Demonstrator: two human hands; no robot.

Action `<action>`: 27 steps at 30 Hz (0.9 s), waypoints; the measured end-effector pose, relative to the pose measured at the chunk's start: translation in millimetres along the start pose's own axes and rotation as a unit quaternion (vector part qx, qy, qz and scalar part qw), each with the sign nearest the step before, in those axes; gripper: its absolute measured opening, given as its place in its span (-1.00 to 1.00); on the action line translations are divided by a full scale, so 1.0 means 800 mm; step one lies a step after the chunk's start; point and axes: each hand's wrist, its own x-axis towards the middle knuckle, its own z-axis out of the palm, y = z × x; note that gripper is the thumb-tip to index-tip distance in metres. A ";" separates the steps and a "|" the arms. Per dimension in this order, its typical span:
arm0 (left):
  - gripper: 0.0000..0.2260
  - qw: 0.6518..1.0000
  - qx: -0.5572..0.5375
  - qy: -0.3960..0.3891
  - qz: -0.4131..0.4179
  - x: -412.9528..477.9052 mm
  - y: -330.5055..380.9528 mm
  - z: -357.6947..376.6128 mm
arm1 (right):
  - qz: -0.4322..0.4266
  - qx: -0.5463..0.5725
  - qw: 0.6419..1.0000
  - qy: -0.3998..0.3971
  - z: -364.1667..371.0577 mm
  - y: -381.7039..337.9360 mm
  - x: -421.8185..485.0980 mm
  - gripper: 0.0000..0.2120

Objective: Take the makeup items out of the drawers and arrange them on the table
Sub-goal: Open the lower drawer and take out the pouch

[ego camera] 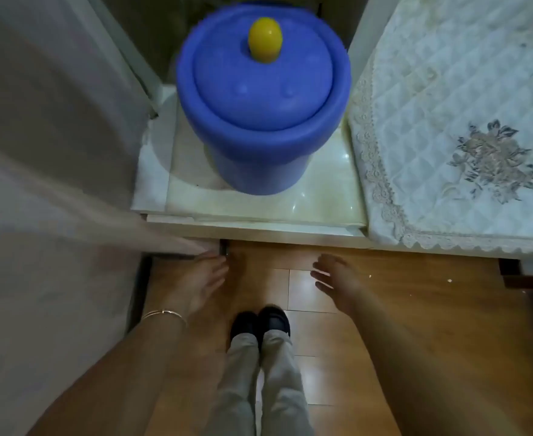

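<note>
No makeup item and no open drawer shows in the head view. My left hand [199, 278], with a thin bracelet on its wrist, hangs with fingers apart just below the front edge of a pale cabinet top [259, 209], holding nothing. My right hand [337, 278] is also empty, fingers spread, over the wooden floor in front of the same edge. Both hands sit below the surface level. The image is blurred by motion.
A blue lidded bucket [263, 99] with a yellow knob [265, 39] stands on the cabinet top. A white quilted cloth [454, 127] with an embroidered flower covers the surface to the right. A pale blurred panel [45, 152] fills the left. My feet in dark shoes [259, 322] stand on the wooden floor.
</note>
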 end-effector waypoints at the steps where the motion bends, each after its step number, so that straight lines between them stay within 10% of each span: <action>1: -0.66 0.999 -0.034 -0.005 0.015 0.010 0.006 0.001 | 0.001 0.043 0.999 0.001 0.002 0.001 0.010 -0.79; 15: -0.63 0.965 -0.261 -0.034 -0.003 -0.006 0.011 -0.021 | 0.019 0.176 0.984 0.006 0.004 0.018 -0.012 -0.74; 22: -0.84 0.986 0.137 0.026 0.090 -0.084 -0.017 -0.058 | -0.072 -0.149 0.982 0.090 -0.008 0.053 -0.096 -0.68; 27: -0.83 0.842 0.335 0.076 0.415 -0.167 0.020 -0.063 | -0.325 -0.338 0.872 0.137 -0.024 0.032 -0.167 -0.77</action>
